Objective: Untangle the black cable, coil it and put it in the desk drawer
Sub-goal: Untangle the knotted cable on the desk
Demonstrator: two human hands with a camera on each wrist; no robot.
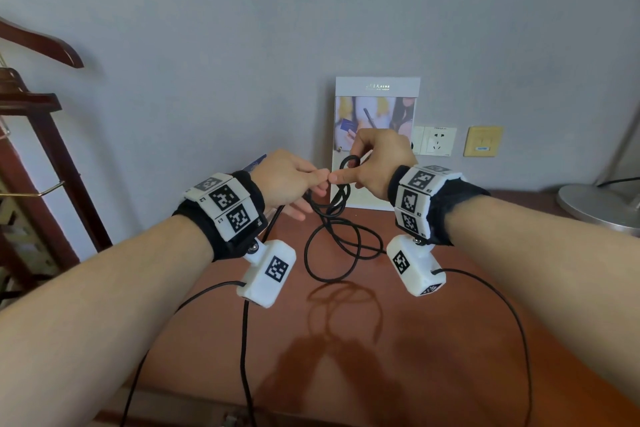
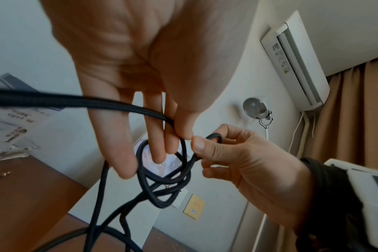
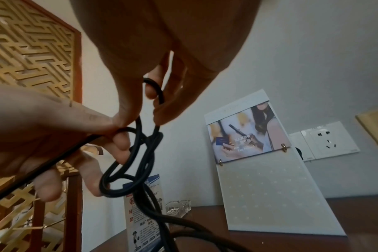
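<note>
A tangled black cable [image 1: 341, 236] hangs in knotted loops from both hands above the brown desk [image 1: 381, 340]. My left hand [image 1: 294, 184] pinches a strand between thumb and index finger, the other fingers straight below. My right hand [image 1: 374, 163] pinches a small loop at the top of the tangle. The two thumbs almost touch. The left wrist view shows the cable [image 2: 162, 179] knot under my left hand [image 2: 179, 129] and the right hand [image 2: 207, 148]. In the right wrist view the cable [image 3: 136, 162] loops hang between right hand [image 3: 147, 109] and left hand [image 3: 110, 126]. No drawer is in view.
A white display card [image 1: 375, 135] leans on the wall behind the hands, wall sockets [image 1: 438, 141] to its right. A lamp base [image 1: 602, 205] sits at the desk's far right. A wooden rack [image 1: 41, 163] stands left. A glass ashtray [image 3: 179, 208] and leaflet [image 3: 140, 221] sit at the back.
</note>
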